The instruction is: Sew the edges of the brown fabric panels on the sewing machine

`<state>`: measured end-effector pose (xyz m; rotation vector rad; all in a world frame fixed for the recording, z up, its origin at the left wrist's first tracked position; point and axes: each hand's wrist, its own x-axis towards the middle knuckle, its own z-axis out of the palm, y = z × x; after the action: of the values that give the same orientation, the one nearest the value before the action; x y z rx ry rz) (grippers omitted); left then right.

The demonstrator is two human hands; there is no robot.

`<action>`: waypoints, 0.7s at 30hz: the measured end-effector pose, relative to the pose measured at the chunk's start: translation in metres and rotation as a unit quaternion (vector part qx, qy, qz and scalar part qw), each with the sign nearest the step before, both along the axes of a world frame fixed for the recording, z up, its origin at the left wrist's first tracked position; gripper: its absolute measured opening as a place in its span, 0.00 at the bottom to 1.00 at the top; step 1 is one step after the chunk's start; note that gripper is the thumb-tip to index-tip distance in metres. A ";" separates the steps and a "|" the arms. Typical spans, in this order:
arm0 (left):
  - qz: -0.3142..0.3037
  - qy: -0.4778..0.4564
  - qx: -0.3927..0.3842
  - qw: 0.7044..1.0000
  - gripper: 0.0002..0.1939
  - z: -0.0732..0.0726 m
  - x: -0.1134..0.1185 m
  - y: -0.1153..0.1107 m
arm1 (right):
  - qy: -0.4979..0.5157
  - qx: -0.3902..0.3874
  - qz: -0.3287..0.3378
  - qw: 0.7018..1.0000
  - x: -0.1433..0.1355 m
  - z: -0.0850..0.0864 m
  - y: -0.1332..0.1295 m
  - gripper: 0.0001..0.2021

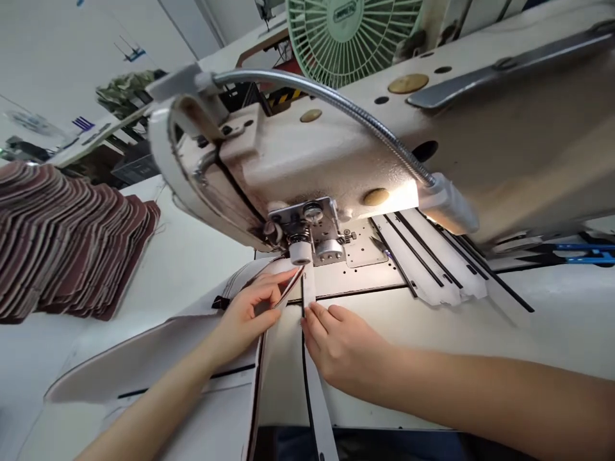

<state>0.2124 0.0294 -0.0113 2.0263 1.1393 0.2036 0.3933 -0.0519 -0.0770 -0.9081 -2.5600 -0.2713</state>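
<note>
My left hand (254, 307) pinches the edge of a large white fabric panel (216, 410) with dark edging, just left of the sewing machine's needle area. In my right hand (336, 339), the fingertips close on a narrow white strip (309, 282) with a black edge. That strip runs from under the machine head down past the table's front edge. The sewing machine (307, 153) stands right in front of both hands, its presser area (301, 250) above the strip and panel edge. My fingers partly hide both pieces.
Several white strips with black edges (427, 256) lie right of the needle plate, near small thread snips (379, 245). Blue-handled scissors (576, 253) lie far right. Maroon fabric pieces (72, 237) are stacked at the left. A green fan (346, 32) stands behind the machine.
</note>
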 end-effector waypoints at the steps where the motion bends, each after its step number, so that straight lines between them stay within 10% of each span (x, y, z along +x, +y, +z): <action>1: -0.004 0.003 0.004 1.000 0.10 0.000 0.000 0.001 | 0.001 -0.004 0.003 1.000 0.001 0.000 0.000 0.12; 21: -0.079 0.171 0.103 0.977 0.09 -0.003 0.021 -0.015 | 0.049 0.006 0.012 0.999 0.002 -0.002 0.001 0.13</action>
<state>0.2336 0.0141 -0.0143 2.3913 1.1949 -0.1184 0.3955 -0.0511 -0.0792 -0.8652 -2.4750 -0.2290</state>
